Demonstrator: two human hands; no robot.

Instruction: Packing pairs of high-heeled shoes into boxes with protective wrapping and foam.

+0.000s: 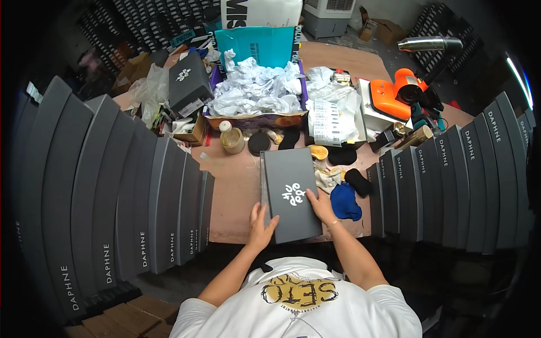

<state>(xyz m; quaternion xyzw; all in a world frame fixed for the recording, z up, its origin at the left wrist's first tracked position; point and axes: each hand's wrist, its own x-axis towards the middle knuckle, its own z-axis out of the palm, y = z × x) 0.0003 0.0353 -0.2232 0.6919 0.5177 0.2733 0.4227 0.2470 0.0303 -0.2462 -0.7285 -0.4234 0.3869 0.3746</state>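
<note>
A dark grey shoebox [290, 217] with white lettering on its lid lies in front of me at the near edge of the table. Its lid sits slightly askew, and a strip of the lower part shows along the left side. My right hand [322, 208] grips the right edge, thumb on top of the lid. At the lower left side is my left hand [261, 230], fingers stretched and apart, its thumb at the lid's edge. Right of the box lie a blue cloth [345, 201], a whitish cloth [328, 180] and a black pad [358, 182].
Tall stacks of grey shoeboxes [135, 197] and more shoeboxes [445, 186] flank the table. Behind stand a jar of yellowish liquid [231, 141], a carton of crumpled white paper [256, 90], a white tray with labels [327, 121] and an orange tool [389, 101].
</note>
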